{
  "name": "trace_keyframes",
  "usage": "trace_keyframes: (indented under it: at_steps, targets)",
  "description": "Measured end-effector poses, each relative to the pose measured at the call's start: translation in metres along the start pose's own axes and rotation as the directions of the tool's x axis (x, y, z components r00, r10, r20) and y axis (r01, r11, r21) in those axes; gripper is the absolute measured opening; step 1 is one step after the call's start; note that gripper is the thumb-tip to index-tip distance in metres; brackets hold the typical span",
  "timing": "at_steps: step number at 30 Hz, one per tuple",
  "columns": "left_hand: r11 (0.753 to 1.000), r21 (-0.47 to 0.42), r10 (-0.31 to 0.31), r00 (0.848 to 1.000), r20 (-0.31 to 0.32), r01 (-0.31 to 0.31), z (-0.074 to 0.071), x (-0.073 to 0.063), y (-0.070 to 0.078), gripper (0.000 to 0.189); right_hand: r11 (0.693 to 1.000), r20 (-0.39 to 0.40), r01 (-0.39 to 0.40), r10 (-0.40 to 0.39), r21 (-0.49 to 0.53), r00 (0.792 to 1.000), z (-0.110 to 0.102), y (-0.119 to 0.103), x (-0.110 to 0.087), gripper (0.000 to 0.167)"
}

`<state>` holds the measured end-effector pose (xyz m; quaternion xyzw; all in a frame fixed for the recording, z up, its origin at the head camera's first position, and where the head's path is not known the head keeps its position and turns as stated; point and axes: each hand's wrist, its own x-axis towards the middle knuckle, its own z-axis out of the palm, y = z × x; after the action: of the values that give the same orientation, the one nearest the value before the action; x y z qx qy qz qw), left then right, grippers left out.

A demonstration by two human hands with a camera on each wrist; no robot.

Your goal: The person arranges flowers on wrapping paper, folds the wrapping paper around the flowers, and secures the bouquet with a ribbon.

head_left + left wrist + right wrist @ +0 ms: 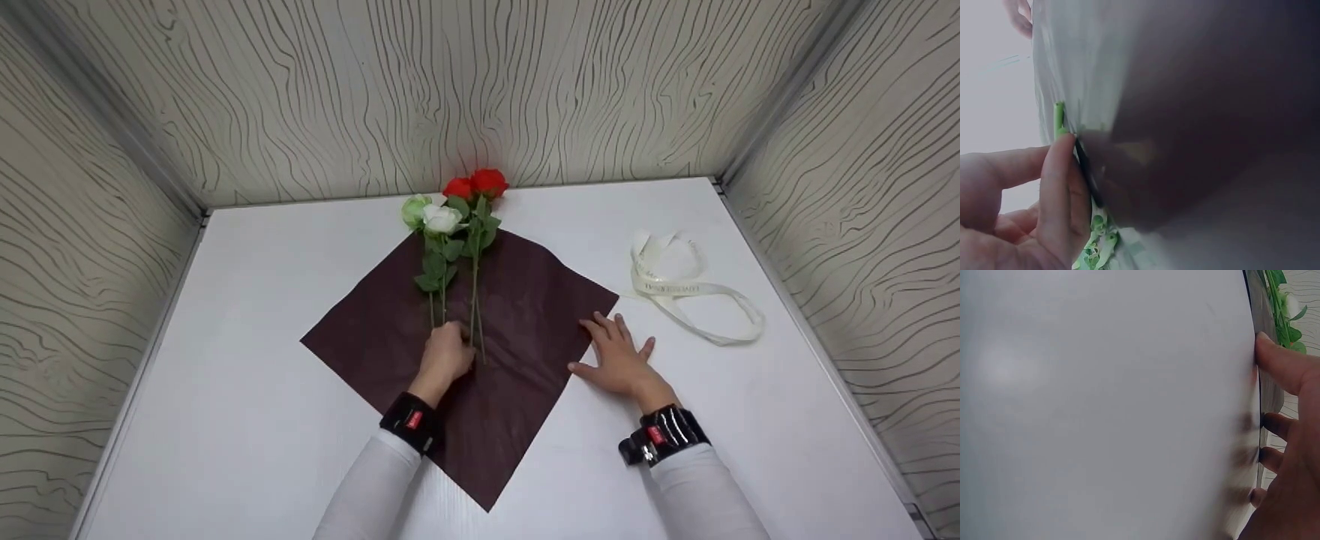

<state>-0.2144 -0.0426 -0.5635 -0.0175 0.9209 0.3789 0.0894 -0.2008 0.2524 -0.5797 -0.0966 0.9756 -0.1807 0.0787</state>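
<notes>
A dark maroon sheet of wrapping paper (525,300) lies as a diamond on the white table. Across its upper half run long-stemmed flowers: red roses (489,183), a white rose (442,219) and a pale green flower (415,211). My left hand (448,352) pinches the stems of the white and green flowers near their lower ends. In the left wrist view, a cut green stem end (1059,115) pokes out past the fingertips. The red roses' stems (477,315) lie just right of that hand. With fingers spread, my right hand (619,360) rests at the paper's right edge.
A loosely looped cream ribbon (694,289) with printed lettering lies on the right of the table (240,300). Patterned panels (465,90) wall in the table at the back and both sides.
</notes>
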Motion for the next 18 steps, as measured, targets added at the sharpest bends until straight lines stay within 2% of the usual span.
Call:
trace_keyframes:
  at_steps: [3, 9, 14, 18]
  targets:
    - [0.999, 0.031, 0.013, 1.0, -0.021, -0.013, 0.0, 0.0004, -0.0001, 0.005, 1.0, 0.003, -0.001, 0.001, 0.0, 1.0, 0.0003, 0.001, 0.0005, 0.079]
    - [0.997, 0.067, 0.027, 0.997, -0.067, -0.023, -0.0007, -0.0006, -0.0006, 0.017, 1.0, 0.001, -0.002, 0.002, -0.001, 1.0, 0.0011, 0.0009, 0.0006, 0.079]
    - [0.998, 0.068, 0.006, 0.998, -0.068, -0.002, -0.0007, -0.0002, -0.0009, 0.014, 1.0, 0.004, -0.004, 0.004, -0.005, 1.0, 0.0009, 0.0009, 0.0004, 0.08]
    - [0.995, 0.095, 0.014, 0.998, -0.066, -0.007, -0.0016, 0.0005, -0.0008, 0.012, 1.0, 0.002, -0.001, 0.001, -0.004, 1.0, 0.0015, 0.0019, 0.0014, 0.08]
